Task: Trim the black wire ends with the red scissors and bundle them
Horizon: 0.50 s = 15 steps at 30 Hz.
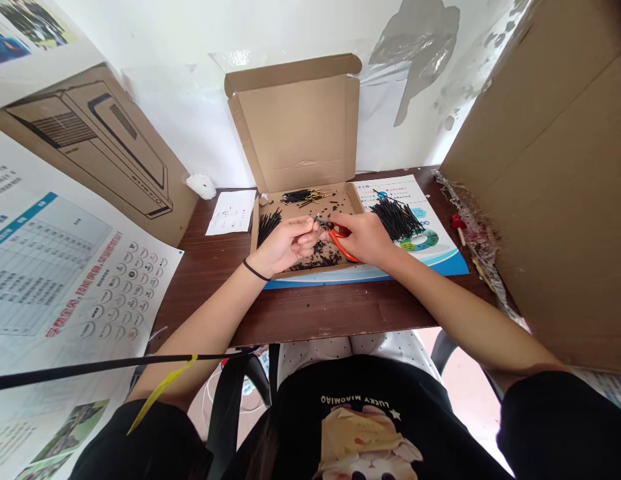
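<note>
Red-handled pliers or cutters (343, 245) are gripped in my right hand (366, 237), their dark jaws pointing left toward my other hand. The fingertips of my left hand (289, 245) pinch something small at the jaws, too small to make out. Both hands are over an open cardboard box (295, 120) whose lid stands up at the back. Inside lie a bundle of black sticks with gold tips (303, 195), another black bundle (268, 225) at the left, and scattered black bits (323, 256).
A large pile of black sticks (397, 219) lies on a printed sheet (440, 250) right of the box. A small paper (231, 213) lies at the left, a red item (459, 223) at the right. Cardboard panels (550, 200) flank the brown table (310, 317). A black cable (115, 365) crosses the lower left.
</note>
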### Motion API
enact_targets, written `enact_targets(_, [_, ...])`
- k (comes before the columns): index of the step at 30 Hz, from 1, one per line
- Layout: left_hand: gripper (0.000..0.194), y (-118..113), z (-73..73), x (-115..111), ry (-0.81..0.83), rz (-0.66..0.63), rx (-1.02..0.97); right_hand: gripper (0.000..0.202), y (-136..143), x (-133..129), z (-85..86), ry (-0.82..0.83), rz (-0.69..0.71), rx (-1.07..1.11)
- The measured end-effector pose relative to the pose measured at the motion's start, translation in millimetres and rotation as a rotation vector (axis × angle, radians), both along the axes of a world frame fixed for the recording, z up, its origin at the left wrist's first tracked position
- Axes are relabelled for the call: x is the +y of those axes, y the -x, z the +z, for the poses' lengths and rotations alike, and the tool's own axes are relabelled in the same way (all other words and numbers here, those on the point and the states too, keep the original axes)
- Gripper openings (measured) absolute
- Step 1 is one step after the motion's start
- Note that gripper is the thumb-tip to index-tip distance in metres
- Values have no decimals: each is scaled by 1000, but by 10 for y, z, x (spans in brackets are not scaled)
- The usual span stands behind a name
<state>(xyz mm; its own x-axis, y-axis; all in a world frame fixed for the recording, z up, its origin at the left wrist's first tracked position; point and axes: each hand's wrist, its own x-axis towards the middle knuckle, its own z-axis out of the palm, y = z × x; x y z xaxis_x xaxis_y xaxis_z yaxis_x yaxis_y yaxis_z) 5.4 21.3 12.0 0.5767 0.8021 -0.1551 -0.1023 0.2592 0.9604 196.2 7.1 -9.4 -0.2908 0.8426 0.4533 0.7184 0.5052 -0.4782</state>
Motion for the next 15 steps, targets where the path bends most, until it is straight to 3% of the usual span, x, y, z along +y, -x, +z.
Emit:
enact_targets(4, [14,-69,-67,-16,-504,408,204,59,80,-40,22,156,-37,90])
enact_targets(6, [12,-70,-75,-18,-583,479,263,60,95,-44,19,181,-13,106])
enact_targets(8, [14,-46,-63,-10,-432,420,219,58,82,-30,0,154,-8,71])
enact_targets(12, [20,12,-12,30,93,48,21,44,17,19,-42,18,-13,-42])
enact_targets(14, [23,17,7,39,202,-49,-31,39,-2,32,-41,11,-1,-49])
enact_targets(15, [23,11,12,37,201,-36,-43,39,-5,32,-33,27,-5,-35])
